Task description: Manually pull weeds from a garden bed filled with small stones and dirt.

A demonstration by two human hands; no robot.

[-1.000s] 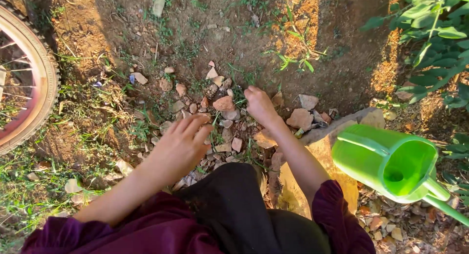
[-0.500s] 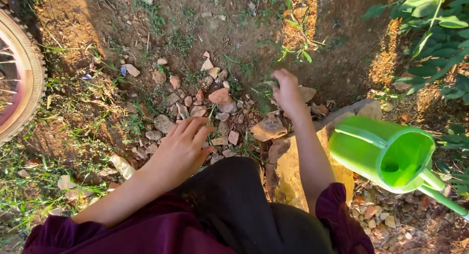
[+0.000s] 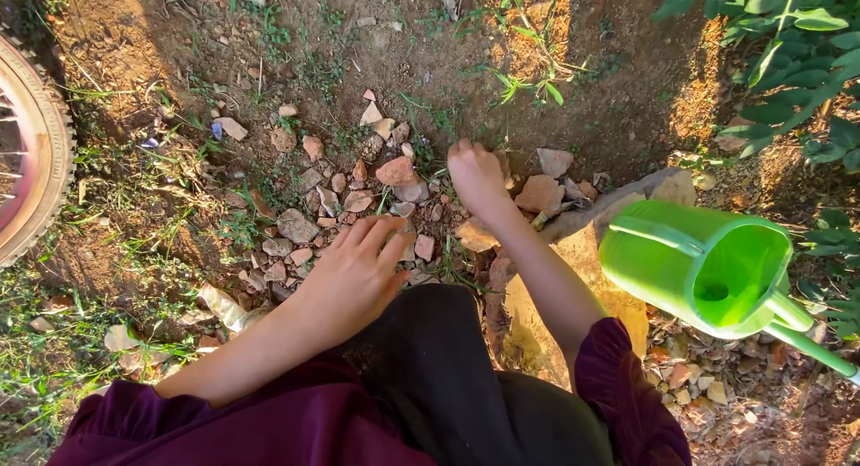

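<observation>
Two hands work the stones [image 3: 394, 172]: my right hand [image 3: 477, 177] curls down among them, grip hidden, my left hand [image 3: 354, 273] hovers open, empty; next comes a firm pinch.

Single view, head-mounted. Looks steeply down from above the lap onto bare ground [image 3: 376, 54] strewn with stones [image 3: 394, 172]. Close range: both forearms fill the lower frame. Wheel [image 3: 36, 152] cut off at left edge, green watering can [image 3: 708, 264] at right.

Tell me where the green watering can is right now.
In the head view, the green watering can sits at the right, on a flat stone beside the right hand's forearm, below the leafy plant.
</observation>
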